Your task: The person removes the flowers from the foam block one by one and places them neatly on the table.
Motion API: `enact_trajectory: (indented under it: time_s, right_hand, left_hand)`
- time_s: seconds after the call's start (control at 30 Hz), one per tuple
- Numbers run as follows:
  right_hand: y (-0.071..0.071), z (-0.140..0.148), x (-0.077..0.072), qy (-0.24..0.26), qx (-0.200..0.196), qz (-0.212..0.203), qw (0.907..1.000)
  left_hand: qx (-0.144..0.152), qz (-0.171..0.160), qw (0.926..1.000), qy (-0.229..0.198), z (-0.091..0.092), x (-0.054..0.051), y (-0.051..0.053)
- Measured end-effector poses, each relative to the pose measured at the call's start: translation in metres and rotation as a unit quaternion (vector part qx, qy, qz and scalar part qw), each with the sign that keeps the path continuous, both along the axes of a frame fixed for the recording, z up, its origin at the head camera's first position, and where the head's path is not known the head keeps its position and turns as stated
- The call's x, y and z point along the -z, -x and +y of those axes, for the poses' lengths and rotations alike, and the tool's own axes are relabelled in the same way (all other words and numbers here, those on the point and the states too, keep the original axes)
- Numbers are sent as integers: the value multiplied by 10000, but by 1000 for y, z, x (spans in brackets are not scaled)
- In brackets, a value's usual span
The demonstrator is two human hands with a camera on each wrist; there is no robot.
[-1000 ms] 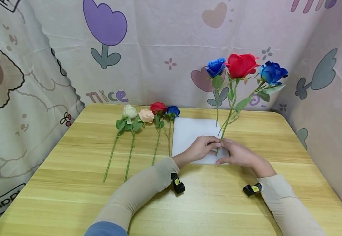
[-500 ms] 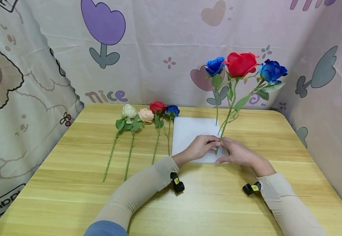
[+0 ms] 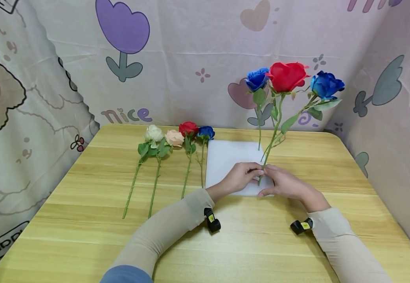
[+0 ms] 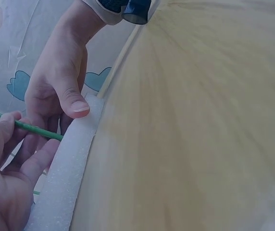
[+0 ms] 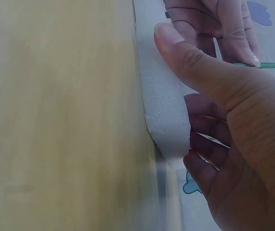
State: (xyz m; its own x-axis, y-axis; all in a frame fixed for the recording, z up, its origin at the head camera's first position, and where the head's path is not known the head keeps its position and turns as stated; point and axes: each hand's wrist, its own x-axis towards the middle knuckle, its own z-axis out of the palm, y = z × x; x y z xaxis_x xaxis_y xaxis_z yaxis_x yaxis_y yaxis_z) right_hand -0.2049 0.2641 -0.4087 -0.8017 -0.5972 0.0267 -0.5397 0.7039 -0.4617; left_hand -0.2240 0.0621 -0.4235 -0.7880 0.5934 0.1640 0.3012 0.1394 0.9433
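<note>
Between its thumb and fingers, my left hand [image 3: 241, 177] pinches the lower stem of a large red rose [image 3: 287, 76]. That stem [image 4: 39, 130] meets the top of a white foam block [image 3: 227, 157] near its front right corner, tilting slightly right. My right hand [image 3: 289, 184] holds the block's right front corner, thumb [image 5: 190, 53] against the front edge and fingers round the right side. Its fingertips lie close to the stem. Two blue roses stand behind, one upright [image 3: 257, 79] and another leaning right [image 3: 326, 85]. The hands partly hide the block's surface there.
Left of the block, a white rose [image 3: 154, 133], a peach rose [image 3: 174, 138], a second red rose [image 3: 188, 129] and a third blue rose [image 3: 206, 133] lie on the wooden table [image 3: 84, 236]. A printed cloth [image 3: 190, 39] hangs behind.
The red rose's head has shifted slightly left, nearer the upright blue rose. Both hands stay nearly where they were, and the view has moved a little.
</note>
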Motion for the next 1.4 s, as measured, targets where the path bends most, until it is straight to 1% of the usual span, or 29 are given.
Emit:
enact_trajectory:
  time_s: [0.2,0.43,0.63,0.8,1.0,1.1,1.3,1.4]
  right_hand:
    - [0,0,0,11,-26,13,10000]
    - [0,0,0,-6,-4,-22,10000]
    - [0,-1,-1,-7,38,-74,10000]
    - [0,-1,-1,-13,32,-28,10000]
    - [0,-1,-1,-18,-14,3,10000]
    - [0,-2,-1,-22,-29,-24,10000]
    - [1,-2,-1,-97,-149,164,9997]
    - [1,-1,-1,-138,-143,177,9996]
  left_hand:
    - [34,16,10000,6,-1,-1,0]
    - [102,114,9999,6,-1,0,2]
    - [97,148,9998,-23,-1,0,3]
    - [105,186,9998,0,-1,0,2]
    - [46,243,9997,-20,0,-1,1]
    - [25,207,9998,-60,-1,-5,1]
    - [-92,339,9991,-231,-4,-24,2]
    - [-84,408,9990,-168,-5,-29,2]
